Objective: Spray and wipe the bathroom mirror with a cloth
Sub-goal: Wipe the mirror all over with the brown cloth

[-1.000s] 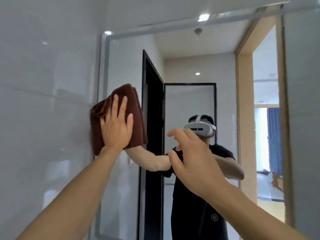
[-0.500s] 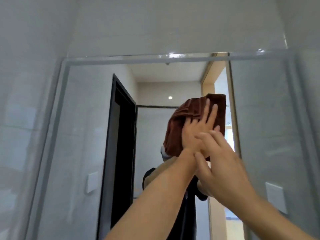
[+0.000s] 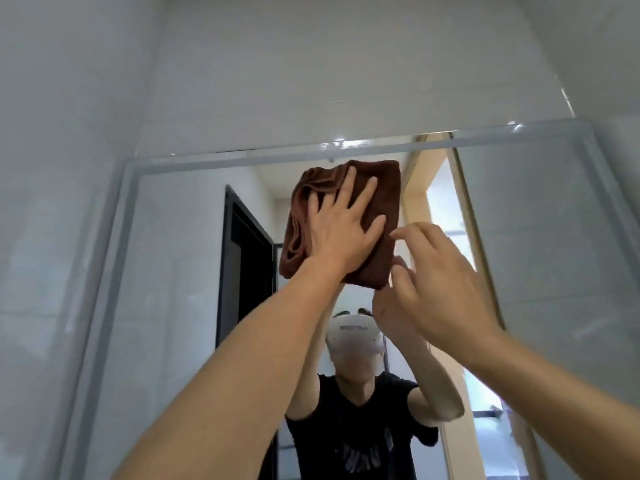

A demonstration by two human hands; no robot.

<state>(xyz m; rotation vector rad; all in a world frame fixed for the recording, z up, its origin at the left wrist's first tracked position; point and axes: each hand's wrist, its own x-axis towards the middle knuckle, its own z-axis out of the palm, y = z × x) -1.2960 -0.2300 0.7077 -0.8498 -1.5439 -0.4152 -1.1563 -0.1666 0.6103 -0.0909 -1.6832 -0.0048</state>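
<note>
The folded dark brown terry cloth point(image 3: 367, 206) lies flat against the glass of the large wall mirror with a pale grey frame point(image 3: 114, 258), high up near the middle of its top edge. Its upper border sits just below the frame's top bar, and its folds bunch in loose layers along the left side.

The left hand point(image 3: 341, 226) presses the cloth to the glass with an open palm, fingers spread wide and pointing up and to the right, the bare forearm rising from the lower left of the view. It pins the cloth rather than gripping it.

The right hand point(image 3: 440, 278) hovers just beside the cloth's right and lower edge, holding nothing, its fingers loosely curled and apart, the fingertips close to the fabric; whether they touch it cannot be told.

In the glass, the reflection shows a person in a black T-shirt point(image 3: 360, 441) with both arms raised and a white headset point(image 3: 349, 336) worn on the head. Behind that appear a black door frame point(image 3: 242, 258) on the left and a light wooden doorway point(image 3: 464, 216) on the right. Glossy white wall tiles point(image 3: 329, 64) surround the mirror.
</note>
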